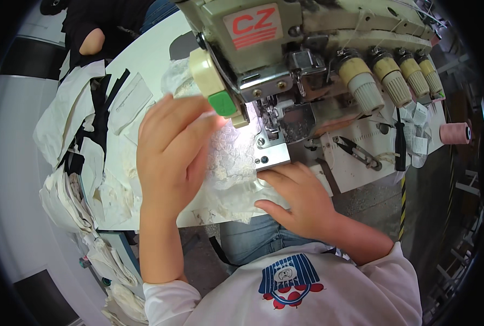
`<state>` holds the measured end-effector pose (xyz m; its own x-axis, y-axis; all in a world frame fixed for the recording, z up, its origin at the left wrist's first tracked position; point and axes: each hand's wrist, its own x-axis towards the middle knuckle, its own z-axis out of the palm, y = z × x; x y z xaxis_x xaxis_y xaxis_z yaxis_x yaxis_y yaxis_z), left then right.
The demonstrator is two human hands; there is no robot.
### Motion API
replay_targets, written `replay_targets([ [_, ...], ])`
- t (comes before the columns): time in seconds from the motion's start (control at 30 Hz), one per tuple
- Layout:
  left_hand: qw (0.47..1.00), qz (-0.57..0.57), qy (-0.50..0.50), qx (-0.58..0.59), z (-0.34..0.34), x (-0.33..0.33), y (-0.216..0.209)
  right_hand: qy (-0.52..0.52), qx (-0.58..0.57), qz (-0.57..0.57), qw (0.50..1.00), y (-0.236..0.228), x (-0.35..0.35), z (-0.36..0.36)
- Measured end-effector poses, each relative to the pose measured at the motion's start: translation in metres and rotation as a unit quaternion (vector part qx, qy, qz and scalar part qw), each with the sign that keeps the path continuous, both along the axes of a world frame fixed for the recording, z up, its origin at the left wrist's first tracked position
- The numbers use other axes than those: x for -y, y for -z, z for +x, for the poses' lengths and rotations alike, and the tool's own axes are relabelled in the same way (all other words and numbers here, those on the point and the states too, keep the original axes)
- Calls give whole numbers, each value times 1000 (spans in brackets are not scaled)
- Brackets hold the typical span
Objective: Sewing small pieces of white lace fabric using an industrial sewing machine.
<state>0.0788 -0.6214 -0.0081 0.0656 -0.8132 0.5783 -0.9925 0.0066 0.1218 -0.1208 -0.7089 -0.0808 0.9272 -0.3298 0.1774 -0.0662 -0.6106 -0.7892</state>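
White lace fabric (228, 152) lies on the bed of an overlock sewing machine (272, 122), lit by its lamp beside the needle area. My left hand (171, 146) is over the lace's left side, fingers bent and closed on it; the fingertips are partly lost in glare beside the machine's green button (222, 103). At the front edge of the metal plate (273, 157), my right hand (302, 204) reaches in from the right. Its fingers are stretched out, their tips partly hidden at the plate's edge, and the thumb is apart, near the fabric's sheer lower part.
White and black fabric pieces (71, 117) are heaped on the table's left, with more (65, 201) below. Thread nippers (360, 152), a black screwdriver (399, 138) and a pink thread cone (455, 133) sit right. Another person (98, 24) is at the far left.
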Motion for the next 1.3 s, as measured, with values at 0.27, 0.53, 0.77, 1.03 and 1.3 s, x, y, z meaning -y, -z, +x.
replay_targets([
  [0.27,983,130,19,-130,-23,-46,-4,7,-12,-90,996,3,-20,9],
  [0.53,978,152,21,-139,-2,-27,-9,26,-28,118,992,-5,-19,6],
  [0.77,995,4,-82,52,5,-14,2,53,-35,513,856,-32,-11,19],
  [1.03,964,-7,34,-262,-51,-47,17,72,-16,580,811,-33,-9,16],
  [1.3,990,110,22,-82,-48,-42,16,81,-28,632,770,-23,-9,0],
])
